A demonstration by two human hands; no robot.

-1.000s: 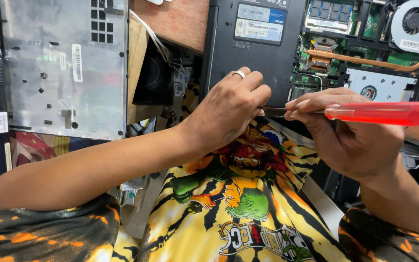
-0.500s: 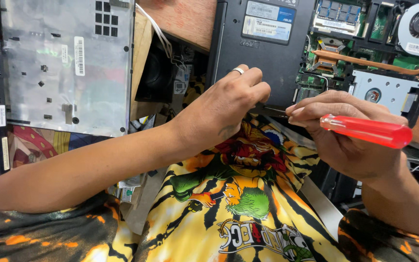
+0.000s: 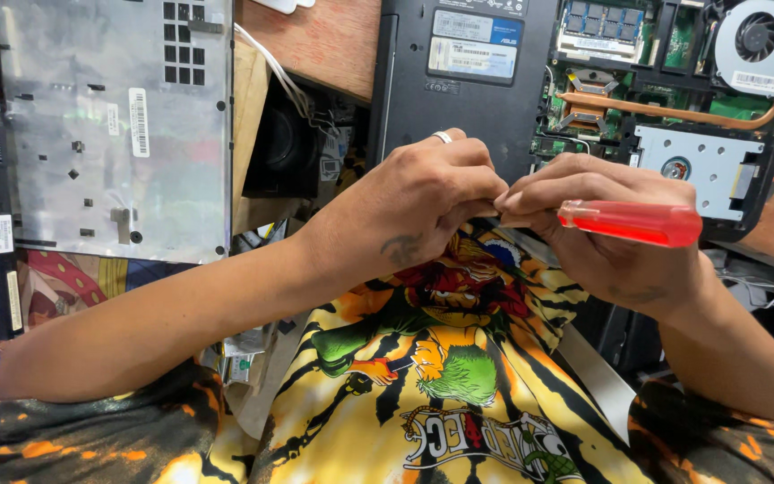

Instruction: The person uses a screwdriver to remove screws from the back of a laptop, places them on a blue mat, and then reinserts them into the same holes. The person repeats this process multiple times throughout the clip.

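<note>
Right hand (image 3: 602,224) grips a red-handled screwdriver (image 3: 629,222); left hand (image 3: 414,202), fingers pinched closed, meets its tip, an opened laptop (image 3: 584,81) just beyond.

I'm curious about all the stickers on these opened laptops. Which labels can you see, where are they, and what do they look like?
Barcode sticker: on the silvery panel at left, a narrow upright white strip.
Rating label: on the black laptop base, above the left hand; a pale rectangle with a blue corner.
Fan label: below the round fan at top right, a small white strip.
White stickers: black left edge, small uprights.
</note>
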